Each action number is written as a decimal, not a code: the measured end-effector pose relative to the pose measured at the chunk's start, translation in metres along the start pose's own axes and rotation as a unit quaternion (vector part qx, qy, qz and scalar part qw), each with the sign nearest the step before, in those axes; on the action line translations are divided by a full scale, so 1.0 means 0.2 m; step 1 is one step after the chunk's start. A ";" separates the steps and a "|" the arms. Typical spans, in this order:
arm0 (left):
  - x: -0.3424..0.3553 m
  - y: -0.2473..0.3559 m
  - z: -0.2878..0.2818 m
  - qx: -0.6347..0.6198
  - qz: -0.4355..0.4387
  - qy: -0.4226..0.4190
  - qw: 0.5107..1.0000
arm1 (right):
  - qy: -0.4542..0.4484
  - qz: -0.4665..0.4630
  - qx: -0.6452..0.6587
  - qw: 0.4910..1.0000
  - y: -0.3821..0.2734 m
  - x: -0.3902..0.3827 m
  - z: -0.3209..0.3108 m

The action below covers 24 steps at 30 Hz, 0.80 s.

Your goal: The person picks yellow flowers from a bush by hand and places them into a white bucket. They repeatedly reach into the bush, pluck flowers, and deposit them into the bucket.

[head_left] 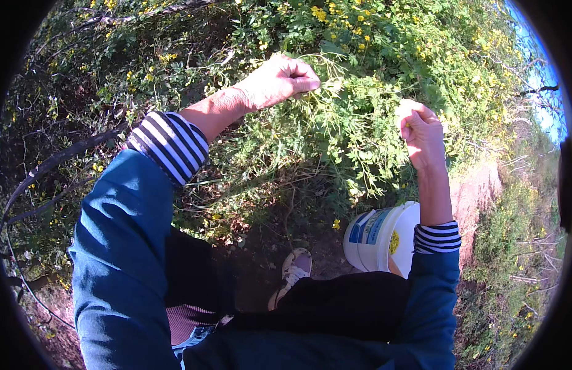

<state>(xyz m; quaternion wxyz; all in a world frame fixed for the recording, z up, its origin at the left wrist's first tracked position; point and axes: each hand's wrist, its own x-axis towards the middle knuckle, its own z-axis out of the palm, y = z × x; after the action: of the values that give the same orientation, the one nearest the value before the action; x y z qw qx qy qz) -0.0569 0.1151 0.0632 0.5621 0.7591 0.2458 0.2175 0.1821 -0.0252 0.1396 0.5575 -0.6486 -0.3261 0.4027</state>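
Harsh sunlight bleaches the left hand (pixel 277 83), shadow darkens the ground (pixel 255 268), and black vignetting rings everything.

We see a leafy green plant (pixel 360 145) growing as a loose, feathery clump in the upper middle of our view, its leaves finely divided and pale where the sun strikes them. Its thin stems (pixel 332 106) lean and cross one another; we find some arching over near the top and others drooping lower down, where the foliage falls into shade. Small yellow flowers (pixel 320 13) dot the greenery beyond it, and we cannot tell which stems bear them
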 end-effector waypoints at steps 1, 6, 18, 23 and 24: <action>0.01 -0.01 0.00 -0.014 0.032 -0.011 0.999 | -0.015 0.039 0.030 0.999 0.04 -0.01 0.00; 0.01 -0.03 0.07 -0.172 0.035 -0.032 0.984 | -0.172 -0.022 -0.007 0.985 0.13 -0.03 0.07; 0.01 0.06 0.14 0.021 0.024 0.003 0.999 | -0.171 -0.019 -0.107 0.979 0.17 -0.05 0.22; -0.01 0.03 0.08 -0.029 0.020 0.011 0.999 | -0.086 0.001 0.047 0.995 0.12 -0.08 0.15; -0.01 0.02 0.05 -0.066 -0.012 0.023 0.997 | -0.039 -0.014 0.073 0.996 0.12 -0.08 0.13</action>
<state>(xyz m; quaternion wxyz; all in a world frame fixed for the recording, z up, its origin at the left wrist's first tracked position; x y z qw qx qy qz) -0.0511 0.1057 0.0636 0.6080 0.7119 0.2527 0.2441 0.1508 -0.0314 0.1172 0.5957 -0.5856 -0.3260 0.4425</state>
